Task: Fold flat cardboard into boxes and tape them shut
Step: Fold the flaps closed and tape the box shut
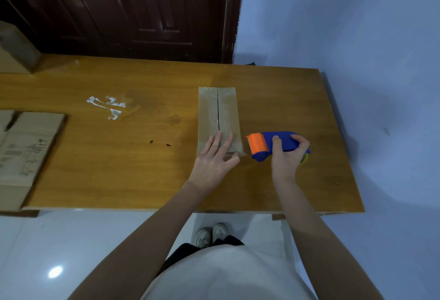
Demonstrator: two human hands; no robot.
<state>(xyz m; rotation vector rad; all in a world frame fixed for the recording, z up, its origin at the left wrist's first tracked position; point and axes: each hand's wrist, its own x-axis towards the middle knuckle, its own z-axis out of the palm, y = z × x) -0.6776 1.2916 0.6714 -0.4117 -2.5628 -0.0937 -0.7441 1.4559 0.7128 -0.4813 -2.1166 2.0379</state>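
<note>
A small brown cardboard box [217, 111] stands on the wooden table [142, 168], its two top flaps meeting in a dark centre seam under glossy clear tape. My left hand [214, 159] lies flat with straight fingers on the near end of the box top. My right hand [285, 156] grips a blue tape dispenser [278, 143] with an orange front, just right of the box's near corner on the table.
Flat printed cardboard [26, 154] lies at the table's left edge. A taped box [16, 49] stands at the far left back. White tape scraps [107, 105] stick to the tabletop. A dark door and a blue wall stand behind.
</note>
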